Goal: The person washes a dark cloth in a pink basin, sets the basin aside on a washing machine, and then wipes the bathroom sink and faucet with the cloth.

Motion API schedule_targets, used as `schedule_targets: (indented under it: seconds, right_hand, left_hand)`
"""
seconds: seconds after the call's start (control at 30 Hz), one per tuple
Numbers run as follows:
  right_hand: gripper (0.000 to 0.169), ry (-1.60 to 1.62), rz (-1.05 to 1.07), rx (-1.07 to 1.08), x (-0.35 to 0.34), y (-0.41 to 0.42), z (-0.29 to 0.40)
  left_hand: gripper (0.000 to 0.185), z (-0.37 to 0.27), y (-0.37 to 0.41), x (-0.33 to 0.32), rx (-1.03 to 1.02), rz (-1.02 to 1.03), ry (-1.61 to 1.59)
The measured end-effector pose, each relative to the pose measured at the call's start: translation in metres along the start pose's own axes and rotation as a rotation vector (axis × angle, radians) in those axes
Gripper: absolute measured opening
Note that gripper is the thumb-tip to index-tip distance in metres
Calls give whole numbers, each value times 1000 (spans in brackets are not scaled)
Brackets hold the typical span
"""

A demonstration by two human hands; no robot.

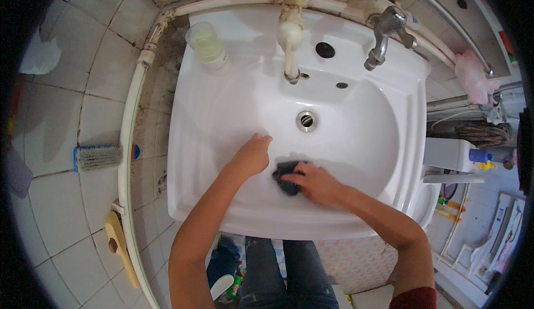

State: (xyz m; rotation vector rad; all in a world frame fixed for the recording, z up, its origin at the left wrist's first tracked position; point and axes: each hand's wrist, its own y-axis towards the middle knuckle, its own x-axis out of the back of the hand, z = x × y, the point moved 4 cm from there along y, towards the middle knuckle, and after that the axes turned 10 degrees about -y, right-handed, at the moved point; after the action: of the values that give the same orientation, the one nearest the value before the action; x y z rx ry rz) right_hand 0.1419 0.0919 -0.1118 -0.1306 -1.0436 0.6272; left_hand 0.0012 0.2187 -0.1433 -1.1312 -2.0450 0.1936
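A wet-looking dark cloth [288,177] lies bunched on the front slope of the white ceramic washbasin [363,142]. My right hand [319,183] grips its right side, with the fingers over the top. To the left of the cloth, my left hand [253,154] is curled into a loose fist over the basin, and I see nothing in it. Behind both hands is the metal drain [306,120]. The cream plastic tap [290,46] points down over the bowl from the back edge.
A clear-capped bottle [208,48] stands on the basin's back left corner. A chrome tap [386,35] juts out at the back right. Along the left wall runs a pipe [130,121], with a scrub brush [100,158] and a yellow-handled tool [119,242] beside it.
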Motion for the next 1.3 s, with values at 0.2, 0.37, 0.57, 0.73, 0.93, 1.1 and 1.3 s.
schedule_targets:
  seconds: [0.2,0.37,0.57,0.73,0.93,1.1,1.3]
  right_hand:
    - [28,-856,-222,-247,73,0,-100]
    - [29,-940,-365,-242,85,-14,-148]
    - [25,-464,133,-445,38,-33,-112]
    - [15,-950,-494,140,120,31,-49]
    - [21,-1149,-480,99,111,45,-101]
    - [17,-849,-325,-406,68,1,-147]
    - [33,-864,-531,84,100,38,-54]
  left_hand:
    - [35,-19,13,-28,-44,131,199]
    - [43,-60,17,-66,-84,189,304]
    - [46,-68,13,-69,-20,288,352]
    - [44,-71,10,-66,27,288,297]
    - [50,-74,9,-69,-1,331,368]
    - [53,-61,11,-71,-15,342,334]
    - [56,-66,9,-66,11,347,346]
